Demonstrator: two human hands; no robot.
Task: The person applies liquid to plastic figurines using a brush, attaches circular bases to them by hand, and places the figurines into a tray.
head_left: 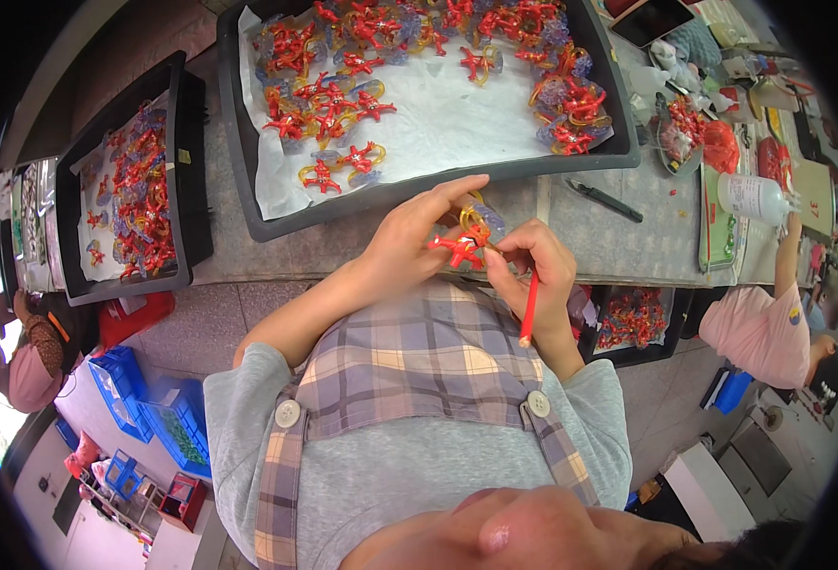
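My left hand (402,237) pinches a small red toy figure (465,247) with clear yellow and purple parts, just in front of my apron. Close on its right, my right hand (544,266) is closed round a slim red-handled paintbrush (530,309). The handle's end points down toward me. The brush's tip lies by the figure, and whether it touches cannot be made out. Beyond my hands is a black tray (343,211) lined with white paper (447,114). Several similar figures (329,109) lie along its left, far and right sides.
A second black tray (191,171) of figures stands at left, and another (633,318) sits low at right. On the table lie a dark pen (605,200), a white bottle (752,198) and a phone (652,21). A co-worker in pink (761,328) is at right.
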